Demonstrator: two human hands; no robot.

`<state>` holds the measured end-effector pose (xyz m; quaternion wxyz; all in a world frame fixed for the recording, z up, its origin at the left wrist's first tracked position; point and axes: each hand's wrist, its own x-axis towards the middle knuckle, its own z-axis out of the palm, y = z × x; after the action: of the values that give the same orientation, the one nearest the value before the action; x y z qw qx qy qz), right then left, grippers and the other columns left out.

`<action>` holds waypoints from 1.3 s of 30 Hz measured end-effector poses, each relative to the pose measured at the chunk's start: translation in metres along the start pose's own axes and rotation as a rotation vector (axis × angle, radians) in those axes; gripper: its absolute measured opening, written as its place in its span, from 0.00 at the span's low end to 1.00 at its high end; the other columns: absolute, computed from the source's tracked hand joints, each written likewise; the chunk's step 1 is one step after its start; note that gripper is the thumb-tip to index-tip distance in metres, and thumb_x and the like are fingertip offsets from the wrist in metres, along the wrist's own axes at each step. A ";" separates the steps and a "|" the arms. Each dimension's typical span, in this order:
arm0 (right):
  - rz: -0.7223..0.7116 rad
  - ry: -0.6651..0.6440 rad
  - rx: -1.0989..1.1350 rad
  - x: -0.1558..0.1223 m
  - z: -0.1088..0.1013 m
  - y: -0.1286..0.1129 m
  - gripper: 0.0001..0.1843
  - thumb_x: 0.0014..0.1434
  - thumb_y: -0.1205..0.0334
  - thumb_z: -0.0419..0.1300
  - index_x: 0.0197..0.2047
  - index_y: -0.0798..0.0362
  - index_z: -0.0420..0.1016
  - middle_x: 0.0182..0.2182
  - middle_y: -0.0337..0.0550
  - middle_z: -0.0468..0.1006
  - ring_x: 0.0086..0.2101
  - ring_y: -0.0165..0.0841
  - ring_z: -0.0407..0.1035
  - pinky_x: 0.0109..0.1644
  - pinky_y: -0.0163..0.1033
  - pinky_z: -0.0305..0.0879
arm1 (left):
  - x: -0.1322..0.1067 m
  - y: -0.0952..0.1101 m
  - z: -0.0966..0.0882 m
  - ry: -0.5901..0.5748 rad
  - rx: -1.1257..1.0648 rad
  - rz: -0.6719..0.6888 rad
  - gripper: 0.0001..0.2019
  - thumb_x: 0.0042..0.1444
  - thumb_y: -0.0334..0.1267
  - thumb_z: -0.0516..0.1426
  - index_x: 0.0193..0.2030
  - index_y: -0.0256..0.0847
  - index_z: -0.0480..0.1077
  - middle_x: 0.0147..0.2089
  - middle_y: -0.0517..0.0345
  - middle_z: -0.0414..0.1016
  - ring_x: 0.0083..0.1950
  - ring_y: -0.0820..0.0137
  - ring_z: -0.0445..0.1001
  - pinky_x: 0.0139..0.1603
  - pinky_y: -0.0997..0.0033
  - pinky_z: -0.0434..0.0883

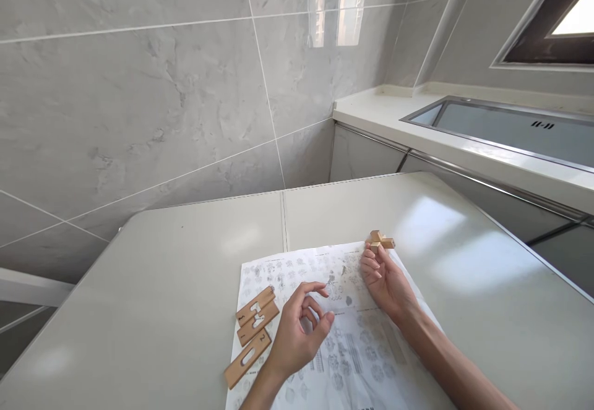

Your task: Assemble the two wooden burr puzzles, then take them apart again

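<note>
A printed instruction sheet (352, 342) lies on the pale table (176, 261). My right hand (387, 280) rests on the sheet and pinches a small wooden cross-shaped puzzle assembly (381, 241) at its fingertips, near the sheet's far right corner. My left hand (299, 329) hovers over the sheet with fingers curled loosely and apart, holding nothing. Just left of it lie three flat wooden puzzle pieces (253, 329) with cut-out slots and handwritten numbers, side by side at the sheet's left edge.
A grey tiled wall (139, 101) stands behind the table. To the right runs a white counter (464, 144) with a steel sink (510, 125), separated from the table by a gap. A window (566, 20) is at the top right.
</note>
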<state>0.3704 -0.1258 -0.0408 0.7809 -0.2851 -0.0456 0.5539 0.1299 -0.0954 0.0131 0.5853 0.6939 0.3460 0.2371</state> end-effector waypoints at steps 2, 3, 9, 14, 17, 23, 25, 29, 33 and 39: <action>0.004 0.000 0.004 0.000 0.000 0.000 0.12 0.66 0.56 0.71 0.45 0.46 0.72 0.30 0.31 0.62 0.23 0.24 0.58 0.22 0.25 0.70 | 0.000 0.000 0.000 0.005 -0.003 -0.002 0.18 0.68 0.46 0.61 0.61 0.46 0.69 0.56 0.49 0.76 0.38 0.70 0.76 0.38 0.68 0.74; 0.007 -0.001 0.007 0.000 0.001 -0.001 0.13 0.65 0.56 0.71 0.45 0.46 0.72 0.30 0.31 0.62 0.23 0.24 0.59 0.22 0.24 0.70 | 0.000 0.000 0.000 0.007 -0.003 -0.003 0.18 0.68 0.46 0.61 0.62 0.46 0.69 0.56 0.49 0.76 0.38 0.70 0.76 0.38 0.68 0.74; 0.025 -0.006 0.028 -0.003 0.005 -0.004 0.15 0.63 0.56 0.73 0.46 0.47 0.73 0.28 0.30 0.62 0.21 0.23 0.56 0.15 0.20 0.63 | 0.000 -0.001 0.000 0.007 0.003 0.001 0.18 0.68 0.45 0.61 0.62 0.47 0.70 0.56 0.49 0.76 0.38 0.70 0.76 0.38 0.68 0.75; 0.045 -0.006 0.016 -0.006 0.009 -0.006 0.16 0.62 0.55 0.73 0.46 0.50 0.74 0.29 0.30 0.62 0.20 0.22 0.54 0.14 0.19 0.61 | 0.000 0.000 0.000 0.003 0.005 -0.005 0.18 0.68 0.46 0.61 0.62 0.47 0.70 0.56 0.49 0.76 0.37 0.70 0.75 0.39 0.68 0.75; 0.082 -0.014 -0.019 -0.009 0.013 -0.004 0.14 0.64 0.53 0.71 0.46 0.48 0.74 0.29 0.30 0.62 0.19 0.23 0.53 0.13 0.20 0.59 | 0.000 0.001 0.000 0.006 0.002 -0.003 0.19 0.67 0.46 0.61 0.62 0.47 0.70 0.55 0.49 0.77 0.38 0.69 0.76 0.39 0.67 0.76; 0.187 -0.060 -0.140 -0.019 0.025 0.008 0.11 0.66 0.55 0.70 0.41 0.50 0.74 0.29 0.30 0.64 0.19 0.21 0.48 0.13 0.21 0.54 | 0.000 -0.001 0.000 -0.006 -0.002 0.008 0.18 0.68 0.47 0.61 0.61 0.46 0.71 0.55 0.49 0.77 0.38 0.69 0.76 0.39 0.68 0.75; 0.209 -0.086 -0.183 -0.023 0.029 0.012 0.11 0.66 0.54 0.70 0.42 0.50 0.75 0.30 0.31 0.65 0.20 0.21 0.50 0.13 0.22 0.53 | 0.000 -0.002 0.000 -0.011 0.001 0.008 0.18 0.68 0.47 0.61 0.61 0.46 0.71 0.54 0.49 0.77 0.38 0.69 0.76 0.38 0.69 0.75; 0.252 -0.135 -0.259 -0.026 0.033 0.015 0.13 0.64 0.54 0.72 0.41 0.51 0.75 0.29 0.32 0.66 0.21 0.22 0.53 0.15 0.23 0.52 | 0.000 -0.005 0.000 -0.022 0.009 0.012 0.17 0.69 0.46 0.61 0.60 0.45 0.71 0.53 0.50 0.77 0.39 0.69 0.76 0.38 0.69 0.74; 0.268 -0.141 -0.271 -0.025 0.034 0.015 0.14 0.62 0.54 0.73 0.38 0.51 0.73 0.30 0.32 0.65 0.21 0.22 0.51 0.15 0.23 0.50 | 0.000 -0.006 0.000 -0.041 0.025 0.016 0.15 0.69 0.44 0.60 0.60 0.46 0.71 0.52 0.52 0.77 0.40 0.68 0.76 0.39 0.69 0.74; 0.268 -0.134 -0.237 -0.023 0.033 0.015 0.14 0.62 0.52 0.72 0.39 0.51 0.74 0.30 0.32 0.63 0.22 0.22 0.51 0.17 0.24 0.52 | 0.001 -0.007 0.000 -0.051 0.048 0.023 0.14 0.70 0.44 0.60 0.60 0.47 0.71 0.50 0.53 0.78 0.39 0.69 0.76 0.38 0.70 0.73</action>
<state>0.3362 -0.1302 -0.0151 0.6563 -0.3409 -0.1240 0.6616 0.1290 -0.0946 0.0063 0.5743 0.7177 0.3284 0.2175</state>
